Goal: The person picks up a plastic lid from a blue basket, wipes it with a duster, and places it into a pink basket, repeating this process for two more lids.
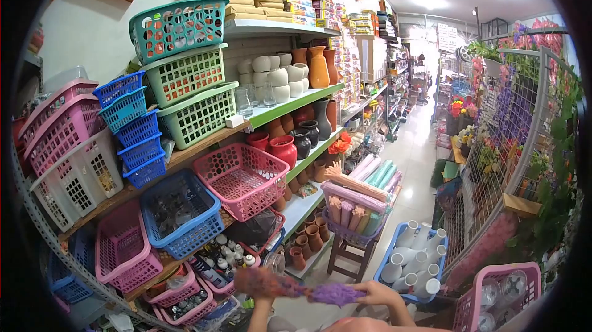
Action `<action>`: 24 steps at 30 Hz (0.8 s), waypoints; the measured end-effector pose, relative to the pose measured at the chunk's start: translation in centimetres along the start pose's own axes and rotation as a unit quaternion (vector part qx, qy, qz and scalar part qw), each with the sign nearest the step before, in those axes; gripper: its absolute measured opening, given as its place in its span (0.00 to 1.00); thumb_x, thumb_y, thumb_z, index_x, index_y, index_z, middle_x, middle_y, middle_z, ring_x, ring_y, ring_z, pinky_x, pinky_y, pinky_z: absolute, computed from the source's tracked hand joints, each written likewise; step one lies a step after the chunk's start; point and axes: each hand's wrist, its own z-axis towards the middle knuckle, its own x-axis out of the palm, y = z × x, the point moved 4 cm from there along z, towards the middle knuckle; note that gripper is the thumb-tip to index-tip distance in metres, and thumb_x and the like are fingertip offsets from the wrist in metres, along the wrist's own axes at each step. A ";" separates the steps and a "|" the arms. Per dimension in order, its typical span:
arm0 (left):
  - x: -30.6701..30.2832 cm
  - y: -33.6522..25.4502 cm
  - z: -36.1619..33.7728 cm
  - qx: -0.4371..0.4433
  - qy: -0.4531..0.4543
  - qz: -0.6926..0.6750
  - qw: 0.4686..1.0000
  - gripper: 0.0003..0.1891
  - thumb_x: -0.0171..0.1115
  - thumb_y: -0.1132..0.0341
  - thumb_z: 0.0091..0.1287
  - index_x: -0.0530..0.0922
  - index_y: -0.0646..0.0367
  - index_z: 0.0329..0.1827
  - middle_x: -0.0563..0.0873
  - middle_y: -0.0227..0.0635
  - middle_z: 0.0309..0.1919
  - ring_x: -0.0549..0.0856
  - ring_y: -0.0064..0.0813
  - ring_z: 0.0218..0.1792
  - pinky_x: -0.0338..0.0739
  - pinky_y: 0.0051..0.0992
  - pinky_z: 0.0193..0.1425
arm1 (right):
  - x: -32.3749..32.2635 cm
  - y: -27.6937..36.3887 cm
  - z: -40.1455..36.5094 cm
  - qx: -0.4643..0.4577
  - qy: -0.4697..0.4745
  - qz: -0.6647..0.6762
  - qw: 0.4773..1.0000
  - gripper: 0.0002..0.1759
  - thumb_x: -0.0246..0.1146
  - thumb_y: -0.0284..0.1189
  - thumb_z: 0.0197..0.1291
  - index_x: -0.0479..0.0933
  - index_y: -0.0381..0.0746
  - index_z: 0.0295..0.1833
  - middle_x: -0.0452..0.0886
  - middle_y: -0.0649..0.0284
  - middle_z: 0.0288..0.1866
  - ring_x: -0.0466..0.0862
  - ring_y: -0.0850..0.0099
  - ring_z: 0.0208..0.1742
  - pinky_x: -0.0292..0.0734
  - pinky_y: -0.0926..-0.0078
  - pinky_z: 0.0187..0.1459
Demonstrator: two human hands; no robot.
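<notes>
A long, fluffy bundle [272,283], reddish brown at one end and purple at the other, is stretched level between my hands at the bottom centre. Motion blur hides what exactly it is made of. My left hand [264,305] grips the brown part from below, its fingers mostly behind the bundle. At the purple end [337,293], my right hand [375,295] has its fingers closed on the material. Just beyond, a purple basket [353,233] of wrapped pastel rolls stands on a dark wooden stool [350,260].
Shelves at left carry a pink basket [240,179], a blue basket [180,213], stacked crates and clay pots. A blue crate [412,298] of white vases and a pink basket [498,296] of clear glassware stand at right, near a wire rack [493,190]. A tiled aisle [412,147] runs back.
</notes>
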 end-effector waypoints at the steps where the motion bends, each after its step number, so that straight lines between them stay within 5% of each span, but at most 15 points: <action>1: -1.1 -0.8 -0.7 -0.029 -0.050 -0.315 0.948 0.26 0.68 0.79 0.51 0.73 0.64 0.56 0.82 0.38 0.49 0.81 0.28 0.51 0.73 0.26 0.56 | -0.1 0.0 0.2 0.014 -0.071 0.012 0.997 0.26 0.65 0.30 0.54 0.74 0.42 0.61 0.83 0.50 0.34 0.81 0.63 0.30 0.76 0.69 0.41; 2: -1.7 -1.5 -1.3 -0.055 -0.094 -0.596 0.795 0.27 0.68 0.80 0.51 0.72 0.65 0.57 0.81 0.37 0.50 0.81 0.27 0.51 0.73 0.26 0.57 | -0.4 -0.1 0.2 0.029 -0.141 0.024 0.989 0.26 0.65 0.31 0.53 0.75 0.42 0.60 0.83 0.49 0.34 0.82 0.59 0.31 0.76 0.69 0.41; 6: -0.5 -0.7 -1.3 -0.049 -0.080 -0.576 0.812 0.28 0.65 0.82 0.54 0.71 0.64 0.60 0.81 0.37 0.51 0.80 0.27 0.52 0.71 0.24 0.59 | -1.3 -1.3 0.0 0.075 -0.105 0.043 0.991 0.25 0.66 0.31 0.52 0.76 0.42 0.58 0.83 0.49 0.35 0.81 0.56 0.31 0.76 0.69 0.40; 7: 0.8 0.3 -1.1 0.031 -0.106 -0.312 0.944 0.28 0.64 0.82 0.54 0.70 0.64 0.60 0.81 0.38 0.51 0.80 0.27 0.53 0.72 0.24 0.59 | -1.6 -1.6 -0.2 0.041 -0.067 0.020 0.997 0.25 0.66 0.31 0.53 0.76 0.42 0.58 0.83 0.49 0.34 0.81 0.56 0.31 0.76 0.68 0.40; 8: 1.3 0.3 -0.9 0.109 -0.121 -0.018 0.987 0.27 0.64 0.82 0.55 0.70 0.65 0.61 0.81 0.38 0.52 0.81 0.28 0.53 0.72 0.24 0.59 | -1.7 -1.5 -0.2 0.007 -0.030 -0.003 1.000 0.24 0.65 0.31 0.53 0.76 0.42 0.58 0.82 0.49 0.34 0.81 0.56 0.31 0.76 0.68 0.40; 10: 0.4 -0.5 -1.4 0.130 -0.196 0.111 0.965 0.27 0.64 0.81 0.56 0.70 0.67 0.61 0.81 0.41 0.53 0.80 0.28 0.54 0.72 0.25 0.60 | -1.5 -0.5 0.1 0.007 -0.047 -0.059 0.997 0.23 0.65 0.32 0.53 0.77 0.40 0.56 0.82 0.49 0.33 0.81 0.54 0.32 0.76 0.67 0.40; 11: -1.6 -1.1 -1.3 0.057 -0.134 -0.239 0.960 0.27 0.64 0.80 0.56 0.70 0.68 0.61 0.81 0.42 0.53 0.81 0.28 0.54 0.72 0.25 0.60 | -1.7 0.1 0.4 0.055 -0.100 -0.007 0.993 0.22 0.65 0.32 0.53 0.77 0.40 0.55 0.82 0.49 0.33 0.82 0.56 0.32 0.76 0.67 0.40; 12: -2.5 -1.9 -1.3 -0.024 -0.056 -0.557 0.828 0.26 0.64 0.80 0.56 0.71 0.69 0.61 0.81 0.42 0.53 0.81 0.28 0.54 0.72 0.26 0.60 | -2.0 0.3 0.4 0.101 -0.153 0.043 0.982 0.21 0.65 0.32 0.52 0.78 0.39 0.53 0.82 0.49 0.33 0.82 0.59 0.32 0.76 0.67 0.40; 16: -3.2 -2.6 -1.0 -0.027 -0.067 -0.556 0.828 0.25 0.65 0.79 0.57 0.72 0.71 0.59 0.82 0.42 0.52 0.81 0.27 0.52 0.73 0.26 0.59 | -2.8 -0.9 0.3 0.142 -0.152 -0.066 0.976 0.20 0.65 0.32 0.53 0.78 0.38 0.52 0.83 0.52 0.33 0.81 0.67 0.31 0.76 0.69 0.41; 18: -2.7 -1.9 -0.8 -0.033 -0.042 -0.523 0.850 0.25 0.65 0.79 0.57 0.72 0.71 0.59 0.82 0.42 0.52 0.81 0.27 0.53 0.73 0.25 0.60 | -2.2 -3.6 0.1 0.065 -0.128 0.070 0.987 0.20 0.64 0.31 0.53 0.78 0.38 0.52 0.83 0.56 0.31 0.79 0.74 0.31 0.75 0.72 0.41; 20: -2.6 -2.1 -0.6 -0.038 -0.014 -0.492 0.869 0.25 0.65 0.79 0.57 0.72 0.71 0.59 0.81 0.42 0.52 0.81 0.27 0.53 0.72 0.25 0.60 | -2.7 -2.7 -0.2 0.076 -0.126 0.064 0.987 0.19 0.64 0.30 0.53 0.78 0.37 0.52 0.83 0.57 0.30 0.78 0.75 0.31 0.75 0.73 0.40; 23: -3.4 -3.1 -0.4 0.000 -0.019 -0.534 0.845 0.24 0.65 0.79 0.57 0.73 0.69 0.58 0.82 0.40 0.52 0.81 0.26 0.52 0.72 0.24 0.60 | -3.0 -3.1 -0.5 0.129 -0.135 0.052 0.981 0.19 0.64 0.29 0.53 0.78 0.36 0.51 0.82 0.58 0.30 0.78 0.75 0.32 0.75 0.74 0.41; 24: -3.4 -3.2 -0.3 -0.029 0.009 -0.631 0.775 0.26 0.64 0.79 0.57 0.71 0.68 0.61 0.80 0.40 0.55 0.80 0.27 0.54 0.72 0.26 0.61 | -3.1 -3.5 -0.5 0.167 -0.142 0.044 0.975 0.19 0.65 0.28 0.52 0.78 0.35 0.51 0.83 0.58 0.31 0.78 0.76 0.32 0.75 0.74 0.41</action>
